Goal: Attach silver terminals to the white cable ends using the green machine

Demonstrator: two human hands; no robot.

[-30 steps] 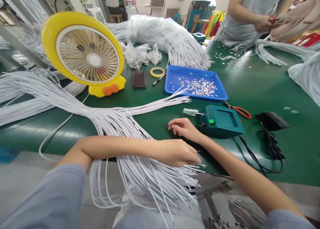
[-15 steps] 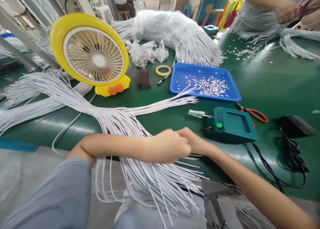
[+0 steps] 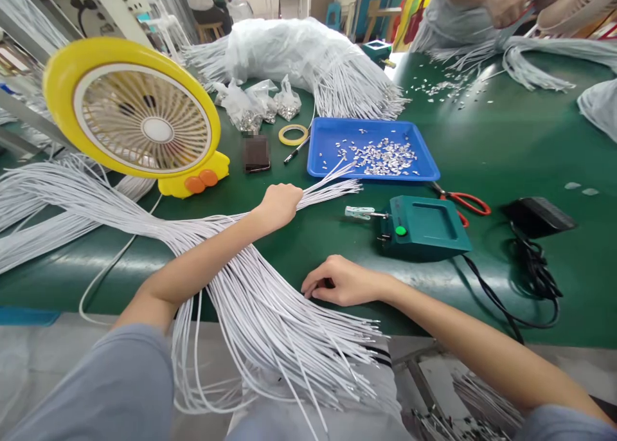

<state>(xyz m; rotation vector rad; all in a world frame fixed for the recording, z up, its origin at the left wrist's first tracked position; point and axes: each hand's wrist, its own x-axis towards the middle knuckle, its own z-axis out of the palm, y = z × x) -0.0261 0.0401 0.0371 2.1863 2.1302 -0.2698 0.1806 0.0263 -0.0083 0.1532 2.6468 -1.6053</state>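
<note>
My left hand (image 3: 281, 204) is closed round a thin bundle of white cables (image 3: 332, 190), whose loose ends stick out towards the blue tray. Beside the larger spread of white cables (image 3: 260, 299) is my right hand (image 3: 340, 281), low over the table's front edge. Its fingers are loosely curled, with a gap between thumb and forefinger and nothing seen in them. That larger spread runs under my left forearm and hangs over the edge onto my lap. Right of both hands stands a green device (image 3: 424, 229) with a green button and a clip-like arm.
Small metal pieces lie in the blue tray (image 3: 318, 161). Red-handled pliers or scissors (image 3: 465, 202), a black adapter (image 3: 537, 216), tape (image 3: 293, 135), a pen (image 3: 295, 153) and a yellow fan (image 3: 207, 171) stand around. Another person's hand (image 3: 506, 4) works at the back right.
My hands, close together before, are now apart. The left has moved up and left onto the thin cable bundle; the right has moved slightly down and left, fingers loosened. The camera view has shifted.
</note>
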